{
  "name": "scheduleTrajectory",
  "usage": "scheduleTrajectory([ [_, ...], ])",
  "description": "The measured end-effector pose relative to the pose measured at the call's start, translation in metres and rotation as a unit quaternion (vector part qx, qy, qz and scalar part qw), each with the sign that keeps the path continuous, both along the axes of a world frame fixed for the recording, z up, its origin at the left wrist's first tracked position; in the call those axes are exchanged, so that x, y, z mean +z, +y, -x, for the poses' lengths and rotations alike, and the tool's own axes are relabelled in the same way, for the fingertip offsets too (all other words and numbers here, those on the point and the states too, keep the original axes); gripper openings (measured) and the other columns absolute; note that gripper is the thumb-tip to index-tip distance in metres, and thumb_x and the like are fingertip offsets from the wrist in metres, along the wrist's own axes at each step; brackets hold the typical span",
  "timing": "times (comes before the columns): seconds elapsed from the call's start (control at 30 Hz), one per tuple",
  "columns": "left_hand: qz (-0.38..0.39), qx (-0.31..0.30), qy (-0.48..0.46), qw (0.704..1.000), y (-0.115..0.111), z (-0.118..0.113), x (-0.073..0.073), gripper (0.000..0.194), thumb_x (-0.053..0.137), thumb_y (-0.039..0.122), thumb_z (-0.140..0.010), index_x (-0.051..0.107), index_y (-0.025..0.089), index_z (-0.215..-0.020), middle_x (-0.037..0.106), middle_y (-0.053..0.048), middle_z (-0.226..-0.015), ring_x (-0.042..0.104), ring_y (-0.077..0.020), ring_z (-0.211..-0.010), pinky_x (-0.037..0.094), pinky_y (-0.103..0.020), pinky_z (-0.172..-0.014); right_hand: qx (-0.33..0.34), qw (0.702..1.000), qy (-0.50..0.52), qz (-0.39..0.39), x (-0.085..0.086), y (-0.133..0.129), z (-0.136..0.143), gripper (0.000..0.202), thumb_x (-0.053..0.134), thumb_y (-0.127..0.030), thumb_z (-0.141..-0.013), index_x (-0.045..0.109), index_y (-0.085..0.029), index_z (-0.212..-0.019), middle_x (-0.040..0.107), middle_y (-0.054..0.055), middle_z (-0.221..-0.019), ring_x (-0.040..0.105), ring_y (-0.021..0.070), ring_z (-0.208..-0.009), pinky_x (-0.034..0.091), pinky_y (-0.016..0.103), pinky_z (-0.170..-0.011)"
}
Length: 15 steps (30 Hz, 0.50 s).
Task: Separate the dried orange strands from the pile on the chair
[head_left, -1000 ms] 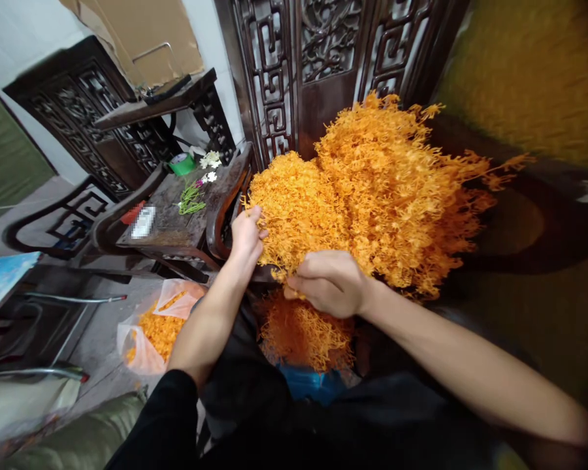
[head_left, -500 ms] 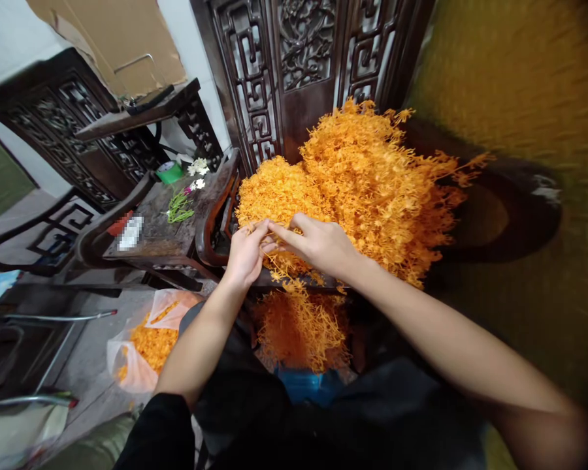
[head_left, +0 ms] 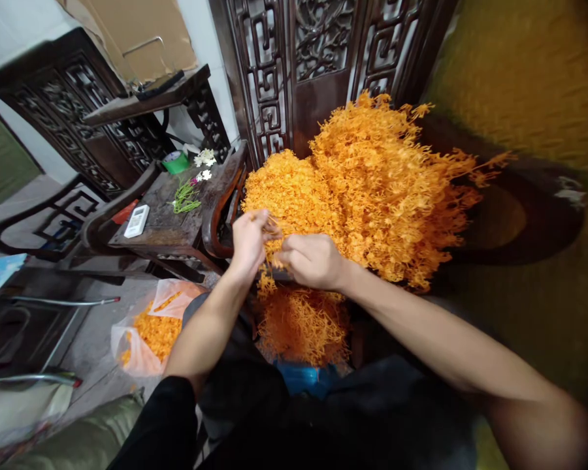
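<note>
My left hand (head_left: 249, 240) is closed, thumb and fingers pinching a thin orange sprig (head_left: 266, 282) whose tufts hang down below the fingers. Close beside it, my right hand (head_left: 313, 260) is curled shut with its fingertips at the same sprig. Just behind both hands a low heap of loose orange flower heads (head_left: 294, 186) rests on the dark wooden chair. A taller bundle of orange dried-looking sprigs (head_left: 387, 196) leans against the chair back to the right. Below my hands, more orange stems (head_left: 304, 323) stick up from a blue container (head_left: 306, 378) between my legs.
On the left, a dark wooden side table (head_left: 171, 225) holds green tape (head_left: 175, 162), white flowers (head_left: 204, 158), green stems (head_left: 185, 197) and a small white device (head_left: 136, 221). A plastic bag (head_left: 140, 356) with orange pieces lies on the floor. A carved chair back (head_left: 321, 108) rises ahead.
My right hand has drawn down and curled its previously extended fingers. My left hand has turned slightly upward. The whole view has shifted a little.
</note>
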<state>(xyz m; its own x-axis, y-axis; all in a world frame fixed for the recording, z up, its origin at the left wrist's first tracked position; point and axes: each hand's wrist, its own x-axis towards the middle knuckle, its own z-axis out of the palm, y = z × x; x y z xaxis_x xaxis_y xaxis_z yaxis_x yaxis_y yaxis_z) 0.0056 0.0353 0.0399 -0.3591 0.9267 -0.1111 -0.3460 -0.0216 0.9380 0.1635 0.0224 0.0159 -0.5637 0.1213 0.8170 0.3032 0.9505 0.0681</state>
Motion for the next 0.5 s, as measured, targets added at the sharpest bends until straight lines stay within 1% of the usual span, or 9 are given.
scheduleTrajectory([
  [0.07,0.006,0.038,-0.022,0.999,0.008,0.012,0.005,0.023,0.075,0.025,-0.085,0.057,0.016,-0.074,0.056,0.005,-0.060,0.050,-0.0057,-0.045,0.043,-0.018,-0.048,0.072,0.996,0.024,0.056,0.005,-0.017,0.004,0.030,0.048,-0.024,-0.104,0.067,-0.021,-0.080,0.063,0.000,-0.068,0.056,0.0118,-0.060,0.045,0.028,-0.054],
  [0.13,0.000,0.028,-0.044,0.999,0.010,0.023,0.009,0.020,0.074,0.026,-0.086,0.058,0.017,-0.079,0.058,0.004,-0.063,0.054,-0.0065,-0.047,0.043,-0.018,-0.047,0.108,0.984,0.066,0.124,0.013,-0.025,0.002,0.022,0.051,-0.025,-0.103,0.067,-0.021,-0.087,0.069,0.003,-0.083,0.064,0.0124,-0.072,0.051,0.026,-0.061],
  [0.2,-0.012,-0.005,-0.056,0.998,0.008,0.030,0.012,0.018,0.074,0.029,-0.086,0.060,0.017,-0.085,0.063,0.002,-0.069,0.061,-0.0088,-0.053,0.043,-0.018,-0.047,0.108,0.967,0.120,0.195,0.021,-0.021,-0.007,0.015,0.053,-0.023,-0.101,0.066,-0.020,-0.093,0.072,0.009,-0.109,0.070,0.0178,-0.100,0.057,0.032,-0.078],
  [0.23,-0.013,-0.015,-0.057,0.998,0.005,0.033,0.013,0.019,0.075,0.030,-0.086,0.060,0.018,-0.086,0.065,0.001,-0.072,0.064,-0.0099,-0.056,0.044,-0.018,-0.048,0.098,0.954,0.143,0.246,0.025,-0.016,-0.012,0.013,0.053,-0.022,-0.101,0.066,-0.020,-0.096,0.072,0.011,-0.117,0.069,0.0207,-0.110,0.057,0.037,-0.086],
  [0.27,-0.011,-0.022,-0.055,0.998,0.003,0.034,0.013,0.019,0.075,0.031,-0.086,0.061,0.018,-0.088,0.067,0.000,-0.075,0.066,-0.0110,-0.058,0.046,-0.019,-0.049,0.088,0.933,0.161,0.308,0.027,-0.010,-0.019,0.012,0.054,-0.023,-0.101,0.066,-0.019,-0.099,0.072,0.012,-0.117,0.069,0.0224,-0.112,0.057,0.040,-0.089],
  [0.3,-0.009,-0.026,-0.052,0.998,0.001,0.036,0.013,0.019,0.075,0.032,-0.086,0.061,0.019,-0.089,0.069,-0.001,-0.077,0.068,-0.0118,-0.061,0.048,-0.019,-0.050,0.083,0.908,0.175,0.372,0.029,-0.003,-0.025,0.014,0.055,-0.026,-0.101,0.066,-0.019,-0.103,0.074,0.011,-0.113,0.071,0.0225,-0.106,0.058,0.040,-0.085],
  [0.37,-0.006,-0.032,-0.052,0.998,-0.002,0.038,0.012,0.019,0.074,0.033,-0.087,0.062,0.019,-0.088,0.071,-0.002,-0.080,0.071,-0.0131,-0.064,0.051,-0.021,-0.053,0.086,0.843,0.202,0.491,0.029,0.007,-0.035,0.020,0.057,-0.034,-0.101,0.067,-0.018,-0.109,0.075,0.008,-0.096,0.073,0.0179,-0.077,0.056,0.032,-0.062],
  [0.43,-0.010,-0.038,-0.064,0.997,-0.002,0.040,0.013,0.016,0.072,0.032,-0.090,0.062,0.019,-0.087,0.072,-0.003,-0.082,0.072,-0.0134,-0.066,0.053,-0.022,-0.055,0.098,0.780,0.206,0.582,0.027,0.014,-0.040,0.028,0.061,-0.042,-0.099,0.068,-0.018,-0.110,0.073,0.004,-0.080,0.060,0.0117,-0.050,0.043,0.026,-0.042],
  [0.5,-0.013,-0.040,-0.081,0.996,-0.002,0.041,0.014,0.014,0.067,0.029,-0.093,0.062,0.018,-0.086,0.072,-0.003,-0.082,0.072,-0.0130,-0.066,0.054,-0.023,-0.056,0.111,0.735,0.183,0.644,0.025,0.016,-0.042,0.034,0.067,-0.051,-0.094,0.069,-0.019,-0.105,0.067,-0.001,-0.065,0.046,0.0081,-0.038,0.031,0.024,-0.035],
])
